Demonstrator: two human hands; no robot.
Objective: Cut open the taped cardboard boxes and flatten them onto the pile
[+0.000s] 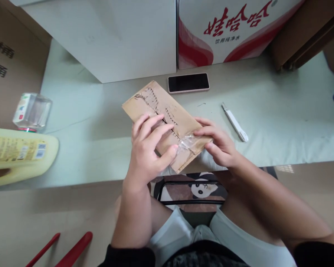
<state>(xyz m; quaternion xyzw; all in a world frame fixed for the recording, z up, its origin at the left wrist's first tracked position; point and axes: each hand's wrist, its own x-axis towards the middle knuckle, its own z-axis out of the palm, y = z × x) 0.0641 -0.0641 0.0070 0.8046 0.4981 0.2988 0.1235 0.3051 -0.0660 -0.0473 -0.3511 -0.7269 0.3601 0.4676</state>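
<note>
A small flat cardboard box (pixel 180 115) lies at a slant near the table's front edge. Its top has a torn seam, rough ripped patches and crinkled clear tape (pixel 187 142) toward the lower right end. My left hand (pixel 147 148) rests over the box's lower left side, fingers spread on the top face and thumb touching the tape. At the right end, my right hand (pixel 218 142) grips the box, fingers on top by the tape and thumb at the corner. A white utility knife (pixel 235 122) lies to the right of my right hand. Behind the box is a phone (pixel 188 82), screen dark.
A large white box (pixel 128 40) and a red-and-white carton (pixel 225 52) stand along the back. On the left are a clear bottle (pixel 35 111) on its side, a yellow jug (pixel 22 155) and a brown carton (pixel 13 89). Below the table are red bars (pixel 75 250).
</note>
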